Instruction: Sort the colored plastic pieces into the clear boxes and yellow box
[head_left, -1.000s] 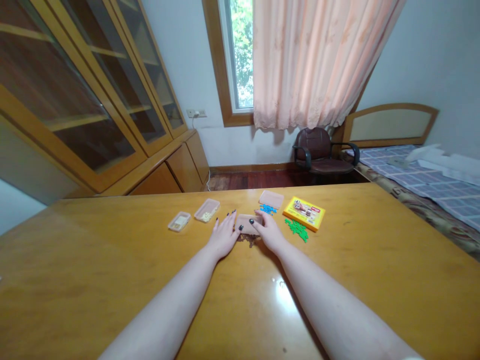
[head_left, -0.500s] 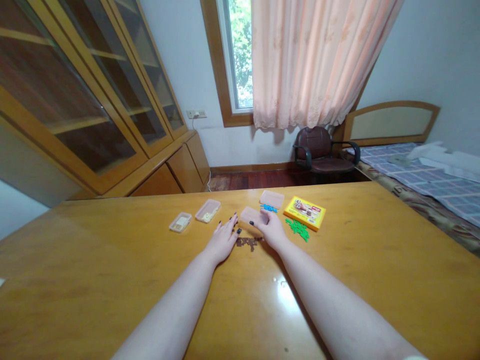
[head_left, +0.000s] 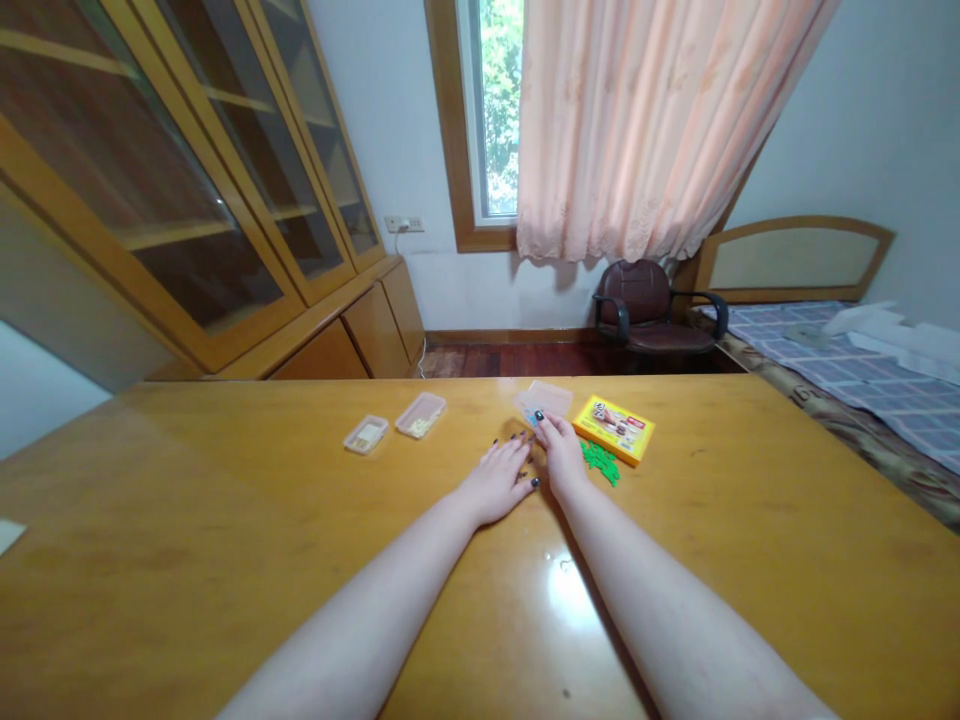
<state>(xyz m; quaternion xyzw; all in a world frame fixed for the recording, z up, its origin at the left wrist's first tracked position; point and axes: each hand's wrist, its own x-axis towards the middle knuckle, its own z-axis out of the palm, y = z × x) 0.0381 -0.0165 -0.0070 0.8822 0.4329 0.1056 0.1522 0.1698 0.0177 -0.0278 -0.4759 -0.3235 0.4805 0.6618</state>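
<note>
My left hand [head_left: 499, 482] lies flat on the wooden table [head_left: 225, 520] with its fingers spread, holding nothing. It covers the spot where small brown pieces lay. My right hand [head_left: 561, 452] is just to its right, fingers together, gripping the near edge of a clear pink plastic box [head_left: 543, 399]. A few blue pieces [head_left: 530, 417] show at that box's near edge. Green pieces [head_left: 600, 462] lie in a small heap right of my right hand, beside a flat yellow box [head_left: 615, 429].
Two small clear boxes [head_left: 366, 434] [head_left: 421, 414] with pale contents sit left of my hands. Beyond the table stand a glass-door cabinet [head_left: 225, 200], a dark chair [head_left: 645, 310] under the curtain, and a bed [head_left: 847, 360] at right.
My right hand has carried the pink box away from me to the blue pieces. The left hand has slid right over the brown pieces.
</note>
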